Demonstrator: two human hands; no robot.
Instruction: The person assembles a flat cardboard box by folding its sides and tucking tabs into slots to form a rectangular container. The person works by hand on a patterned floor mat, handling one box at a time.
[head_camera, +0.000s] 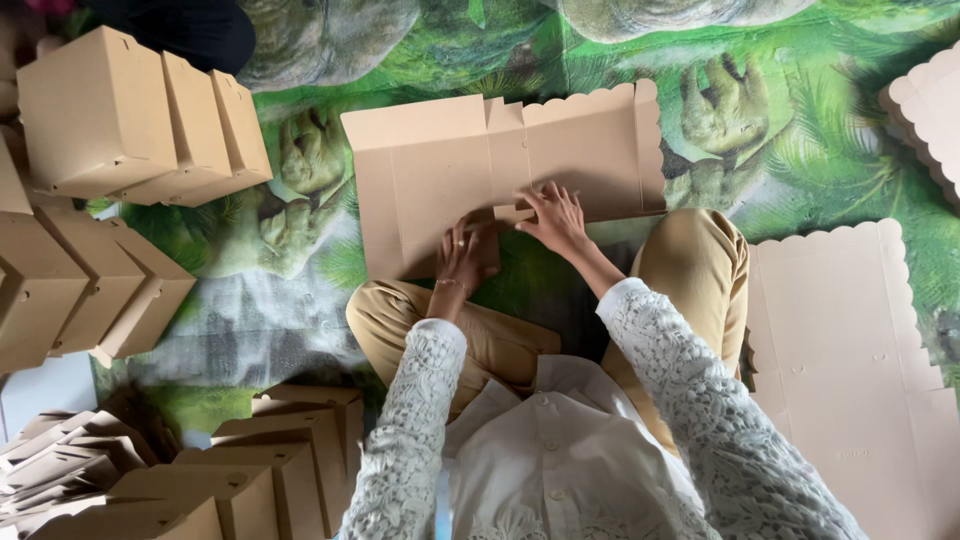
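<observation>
A flat brown cardboard box blank (440, 170) with scalloped edges lies on the green printed mat in front of my crossed legs. My left hand (462, 255) presses down on a small flap at the blank's near edge, fingers bent over it. My right hand (553, 215) rests with fingers spread on the blank's near middle, pushing on a fold line next to the left hand. Both sleeves are white lace.
Folded brown boxes (130, 115) are stacked at the far left, with more (90, 285) below them and several (250, 470) near my left knee. A stack of flat scalloped blanks (850, 340) lies to my right, another (930, 110) at the far right.
</observation>
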